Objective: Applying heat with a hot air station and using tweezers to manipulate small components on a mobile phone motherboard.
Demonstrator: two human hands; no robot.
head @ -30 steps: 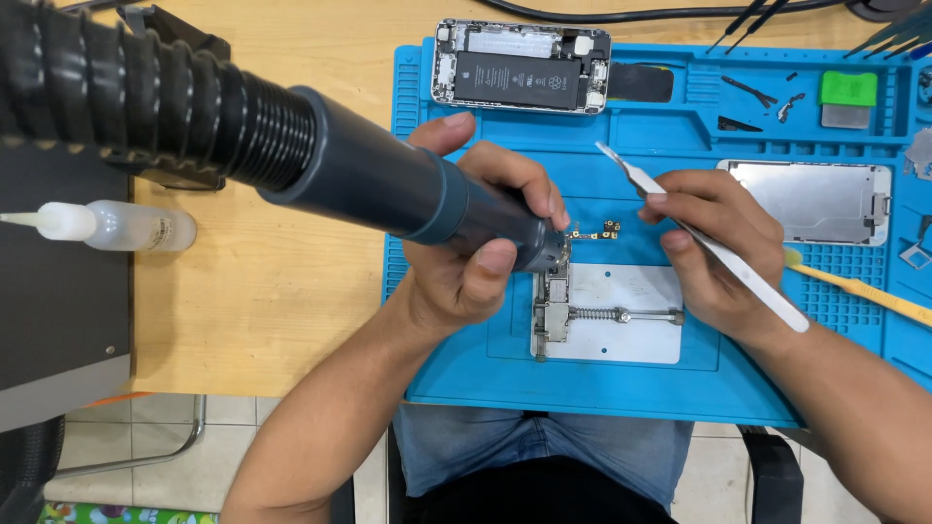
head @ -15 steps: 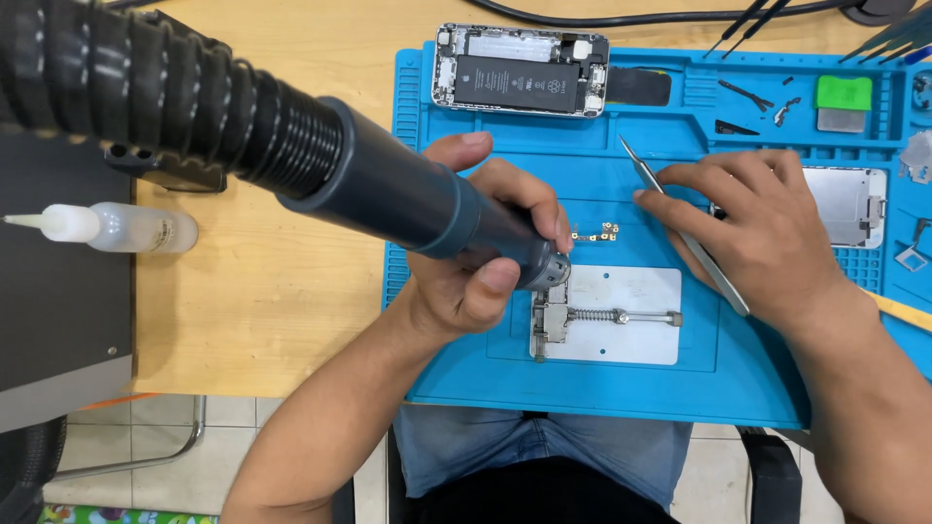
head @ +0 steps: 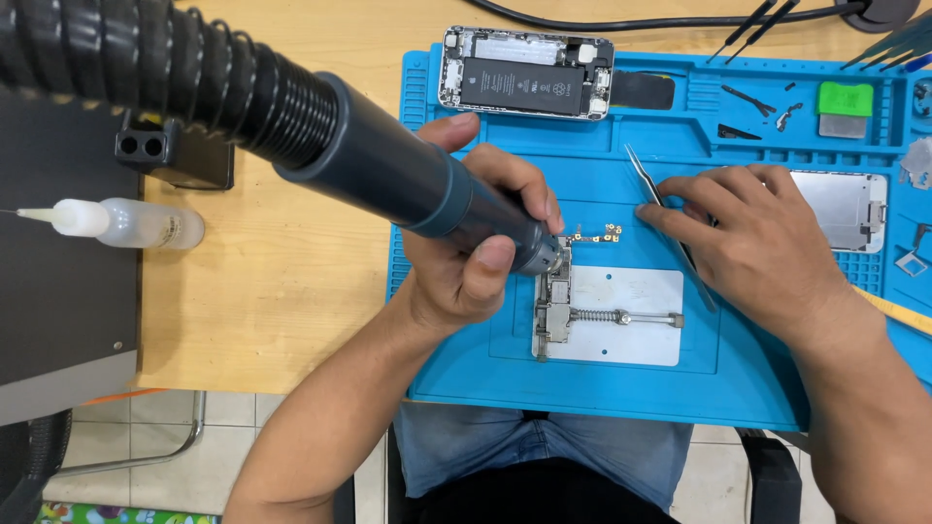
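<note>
Lowered since a second ago: right hand (head: 752,243), tweezers (head: 670,218) no longer lifted and angled across the fingers but laid down close to the blue mat (head: 748,388), palm turned down over them. Unchanged: left hand (head: 476,243) and its tool, same spot above the clamp. At the far left edge of the wooden worktop (head: 272,291), a dark grey unit (head: 58,311), with a small clear squeeze bottle (head: 126,223) lying on its side at the unit's right border, needle tip pointing left. Just behind, a small black block (head: 175,155). Running in from the top left corner, a ribbed black hose joined to the dark barrel of a hot-air handpiece (head: 388,175), gripped firmly near its nozzle end by the left hand, fingers wrapped over, thumb pressed underneath. Nozzle aimed at the left end of a white board holder (head: 621,320) near the mat's front middle, a metal-shielded circuit board (head: 555,311) clamped along its left side, spring bar across the centre. Just behind the holder, a small gold flex part (head: 594,234). At the mat's back edge, an opened phone body (head: 524,82) with dark battery. Right of centre, right hand resting flat, fingers loosely spread, fingertips pressing the tweezers against the mat. Toward the right edge, a silver metal plate (head: 845,209) and a green pad (head: 845,99).
</note>
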